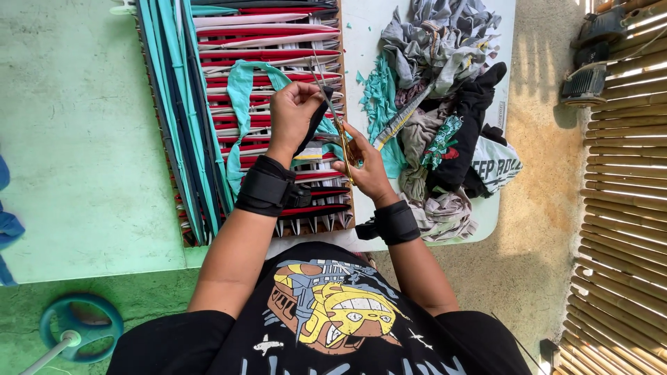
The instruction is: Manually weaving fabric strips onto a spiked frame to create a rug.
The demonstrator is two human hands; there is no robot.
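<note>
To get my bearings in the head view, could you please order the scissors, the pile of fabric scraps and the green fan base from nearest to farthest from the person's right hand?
From the right hand:
1. Scissors, held in that hand, over the loom.
2. Pile of fabric scraps, just right of it on the white table.
3. Green fan base, on the floor, far lower left.

No packages, labels, signs or screens show anywhere around the table.

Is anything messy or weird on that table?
Yes. Small teal fabric scraps lie scattered on the white table beside a jumbled heap of cloth pieces, while the loom frame has neat strips.
</note>
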